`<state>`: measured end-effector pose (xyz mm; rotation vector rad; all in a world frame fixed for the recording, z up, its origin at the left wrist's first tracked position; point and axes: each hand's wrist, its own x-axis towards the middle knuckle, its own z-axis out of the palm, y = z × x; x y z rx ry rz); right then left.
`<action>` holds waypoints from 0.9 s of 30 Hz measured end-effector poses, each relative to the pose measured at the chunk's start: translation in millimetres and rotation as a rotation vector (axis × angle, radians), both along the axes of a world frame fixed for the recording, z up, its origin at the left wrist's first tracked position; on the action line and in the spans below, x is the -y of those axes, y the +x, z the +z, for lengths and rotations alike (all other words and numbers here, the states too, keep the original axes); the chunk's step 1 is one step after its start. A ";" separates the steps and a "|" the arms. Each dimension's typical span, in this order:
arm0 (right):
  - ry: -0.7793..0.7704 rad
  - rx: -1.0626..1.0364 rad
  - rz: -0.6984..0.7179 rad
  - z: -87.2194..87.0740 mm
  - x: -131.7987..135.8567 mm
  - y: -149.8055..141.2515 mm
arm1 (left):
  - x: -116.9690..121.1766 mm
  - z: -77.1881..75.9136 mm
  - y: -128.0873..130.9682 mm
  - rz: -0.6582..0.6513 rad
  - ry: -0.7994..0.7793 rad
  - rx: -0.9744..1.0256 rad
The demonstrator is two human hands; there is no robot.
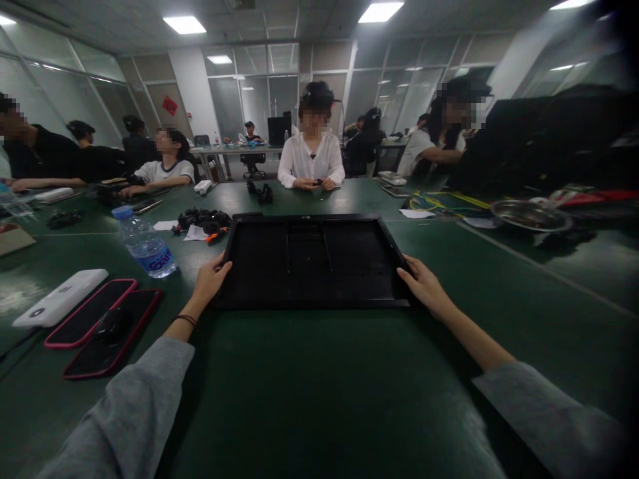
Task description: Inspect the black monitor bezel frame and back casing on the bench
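Observation:
A shallow black rectangular casing (254,266), like an empty monitor shell, lies in front of me at the middle of the green table (319,386). It has a raised rim, two thin ridges inside and a small light mark on its far edge. My left hand (210,279) grips its left side, thumb over the rim. On the opposite side, my right hand (423,285) is closed on the rim in the same way. The fingers under both edges are mostly hidden.
At left stand a water bottle (144,243), a white power bank (62,298), and two red-edged phones (92,313) with a black mouse (112,324). Black parts (202,219) lie beyond. Cables (439,201) and a metal dish (529,216) sit at right. A person (312,156) sits opposite.

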<state>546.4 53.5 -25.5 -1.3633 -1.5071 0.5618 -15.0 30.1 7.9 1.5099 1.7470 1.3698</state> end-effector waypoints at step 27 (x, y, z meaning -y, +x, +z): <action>0.046 0.149 -0.007 0.2 -1.2 -1.0 | -7.8 -10.4 -10.0 0.004 -0.115 0.062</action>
